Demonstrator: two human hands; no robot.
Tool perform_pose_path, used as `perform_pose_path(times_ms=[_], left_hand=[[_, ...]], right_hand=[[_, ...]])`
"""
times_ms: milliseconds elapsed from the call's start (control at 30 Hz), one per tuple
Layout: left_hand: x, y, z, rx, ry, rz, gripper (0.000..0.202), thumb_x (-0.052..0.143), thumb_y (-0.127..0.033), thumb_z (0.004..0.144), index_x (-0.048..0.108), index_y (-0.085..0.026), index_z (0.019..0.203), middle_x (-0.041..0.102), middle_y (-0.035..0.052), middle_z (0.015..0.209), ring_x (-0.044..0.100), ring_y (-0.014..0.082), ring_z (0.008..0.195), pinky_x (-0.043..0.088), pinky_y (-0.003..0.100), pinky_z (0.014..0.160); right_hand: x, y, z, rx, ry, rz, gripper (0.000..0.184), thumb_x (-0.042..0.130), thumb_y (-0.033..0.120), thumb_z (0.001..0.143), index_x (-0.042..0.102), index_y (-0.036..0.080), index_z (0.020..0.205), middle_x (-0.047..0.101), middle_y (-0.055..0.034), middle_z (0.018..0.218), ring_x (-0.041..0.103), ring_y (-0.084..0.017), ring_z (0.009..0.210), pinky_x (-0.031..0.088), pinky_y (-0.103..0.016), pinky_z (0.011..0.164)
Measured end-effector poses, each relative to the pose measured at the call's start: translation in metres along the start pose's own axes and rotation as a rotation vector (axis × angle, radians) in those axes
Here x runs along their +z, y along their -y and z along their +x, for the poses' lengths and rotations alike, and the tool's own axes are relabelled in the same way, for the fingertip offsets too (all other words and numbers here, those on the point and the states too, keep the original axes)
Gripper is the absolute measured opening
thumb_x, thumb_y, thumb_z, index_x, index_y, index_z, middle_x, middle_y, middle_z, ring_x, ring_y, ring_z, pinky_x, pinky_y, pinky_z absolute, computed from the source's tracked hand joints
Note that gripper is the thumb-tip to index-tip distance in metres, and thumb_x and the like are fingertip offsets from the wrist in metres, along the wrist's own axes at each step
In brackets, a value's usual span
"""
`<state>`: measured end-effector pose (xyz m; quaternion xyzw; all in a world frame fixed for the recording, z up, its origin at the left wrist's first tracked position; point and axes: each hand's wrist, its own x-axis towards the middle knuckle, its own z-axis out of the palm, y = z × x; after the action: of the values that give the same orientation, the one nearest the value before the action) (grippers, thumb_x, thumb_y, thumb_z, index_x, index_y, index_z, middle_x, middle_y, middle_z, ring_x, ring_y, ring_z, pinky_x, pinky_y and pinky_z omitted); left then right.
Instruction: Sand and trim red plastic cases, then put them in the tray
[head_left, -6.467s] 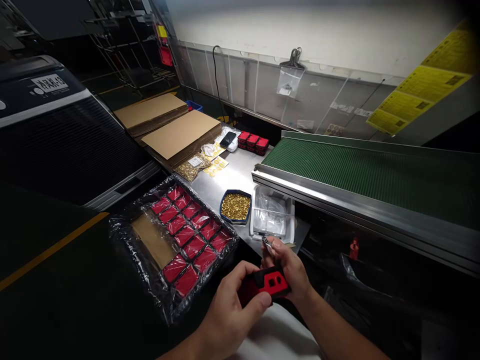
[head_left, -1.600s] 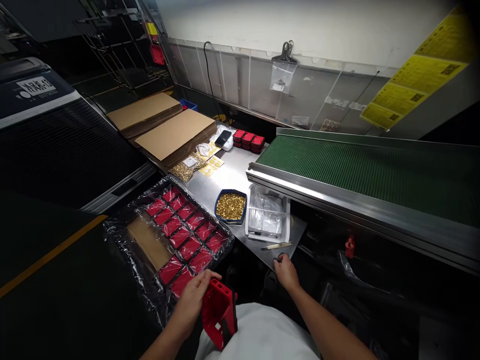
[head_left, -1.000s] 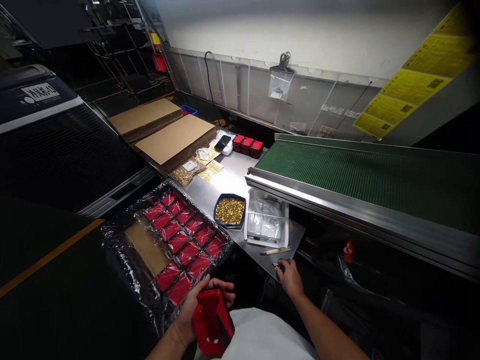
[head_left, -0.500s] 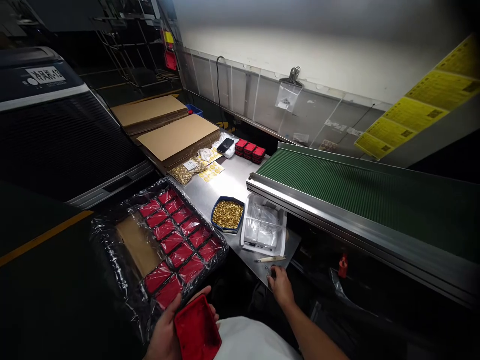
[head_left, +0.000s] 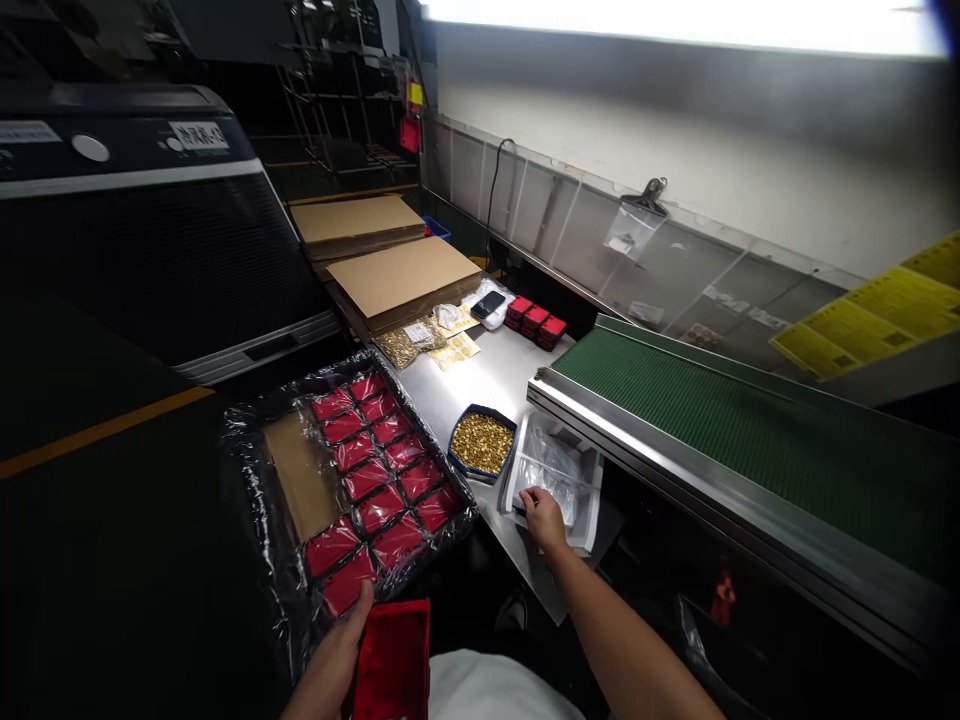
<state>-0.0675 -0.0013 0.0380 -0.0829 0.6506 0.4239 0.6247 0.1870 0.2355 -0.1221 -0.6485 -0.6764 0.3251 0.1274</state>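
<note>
At the bottom of the head view, my left hand [head_left: 336,655] is closed around an open red plastic box [head_left: 394,655], its hollow side facing up. My right hand [head_left: 545,520] reaches over the near left part of a white bin [head_left: 590,530], thumb and fingers pinched together. Whatever lies between those fingertips, if anything, is too small to make out. Clear plastic bags [head_left: 551,465] lie inside the bin. Just left of it, a blue tray [head_left: 454,462] holds many small brass-coloured parts [head_left: 482,442].
A plastic-lined crate [head_left: 255,500] of red boxes [head_left: 366,480] stands left. Behind are cardboard sheets [head_left: 405,275], a bag of brass parts [head_left: 409,342], a phone [head_left: 489,305] and stacked red-and-black boxes [head_left: 535,322]. A green conveyor [head_left: 712,430] runs along the right.
My right hand has moved from the table's near corner up to the white bin. My left hand keeps the red box, now turned more upright in view. The camera view has shifted left.
</note>
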Motion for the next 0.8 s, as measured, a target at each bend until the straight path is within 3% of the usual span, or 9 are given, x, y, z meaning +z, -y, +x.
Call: perform_pose_path(times_ms=[133, 267, 367, 467, 533, 667, 800], left_hand=[[-0.014, 0.005, 0.001, 0.034, -0.076, -0.091, 0.058, 0.064, -0.073, 0.069, 0.071, -0.02, 0.092, 0.075, 0.0124, 0.084, 0.071, 0.0363, 0.084, 0.058, 0.047, 0.076], [-0.032, 0.004, 0.002, 0.06, -0.06, -0.074, 0.05, 0.068, -0.069, 0.068, 0.073, -0.026, 0.093, 0.076, 0.0105, 0.093, 0.068, 0.0405, 0.099, 0.057, 0.05, 0.083], [-0.033, -0.002, -0.012, 0.092, 0.017, -0.088, 0.047, 0.073, -0.062, 0.069, 0.073, -0.023, 0.095, 0.076, 0.0103, 0.094, 0.069, 0.0364, 0.095, 0.057, 0.045, 0.079], [-0.023, -0.008, -0.029, 0.253, 0.038, -0.133, 0.041, 0.07, -0.055, 0.077, 0.071, -0.018, 0.095, 0.074, 0.0081, 0.086, 0.068, 0.0224, 0.079, 0.053, 0.029, 0.068], [-0.019, -0.01, -0.032, 0.274, 0.039, -0.156, 0.042, 0.073, -0.054, 0.076, 0.07, -0.014, 0.086, 0.071, 0.0061, 0.075, 0.064, 0.0165, 0.066, 0.048, 0.023, 0.061], [-0.022, -0.003, -0.028, 0.262, 0.029, -0.171, 0.049, 0.073, -0.059, 0.072, 0.069, -0.01, 0.076, 0.067, 0.0049, 0.066, 0.057, 0.0126, 0.056, 0.041, 0.021, 0.054], [-0.026, 0.007, -0.025, 0.224, 0.021, -0.185, 0.052, 0.07, -0.063, 0.073, 0.068, -0.011, 0.077, 0.068, 0.0059, 0.07, 0.059, 0.0138, 0.059, 0.043, 0.023, 0.057]], right_hand=[[0.001, 0.004, 0.039, 0.084, 0.009, -0.071, 0.023, 0.062, 0.037, 0.086, 0.06, 0.015, 0.084, 0.063, -0.0009, 0.08, 0.058, -0.015, 0.071, 0.046, -0.032, 0.071], [0.002, 0.002, 0.044, 0.098, 0.008, -0.114, 0.024, 0.058, 0.036, 0.089, 0.059, 0.015, 0.077, 0.061, 0.0004, 0.077, 0.057, -0.014, 0.07, 0.047, -0.032, 0.072], [0.0, -0.001, 0.038, 0.06, 0.022, -0.142, 0.02, 0.057, 0.032, 0.089, 0.06, 0.015, 0.079, 0.063, -0.0014, 0.083, 0.058, -0.014, 0.075, 0.047, -0.032, 0.075], [-0.004, -0.005, 0.038, 0.029, 0.08, -0.163, 0.016, 0.06, 0.031, 0.084, 0.06, 0.016, 0.077, 0.064, -0.004, 0.08, 0.058, -0.017, 0.073, 0.045, -0.032, 0.072], [-0.003, -0.009, 0.045, 0.025, 0.113, -0.174, 0.017, 0.056, 0.029, 0.083, 0.06, 0.017, 0.072, 0.065, -0.0083, 0.074, 0.059, -0.022, 0.072, 0.043, -0.034, 0.07], [0.002, -0.015, 0.055, 0.077, 0.078, -0.178, 0.022, 0.049, 0.028, 0.086, 0.063, 0.014, 0.078, 0.066, -0.0153, 0.08, 0.061, -0.028, 0.081, 0.043, -0.04, 0.075], [0.003, -0.022, 0.051, 0.236, -0.059, -0.167, 0.028, 0.05, 0.033, 0.09, 0.06, 0.013, 0.106, 0.066, -0.0099, 0.091, 0.061, -0.021, 0.081, 0.047, -0.039, 0.077]])
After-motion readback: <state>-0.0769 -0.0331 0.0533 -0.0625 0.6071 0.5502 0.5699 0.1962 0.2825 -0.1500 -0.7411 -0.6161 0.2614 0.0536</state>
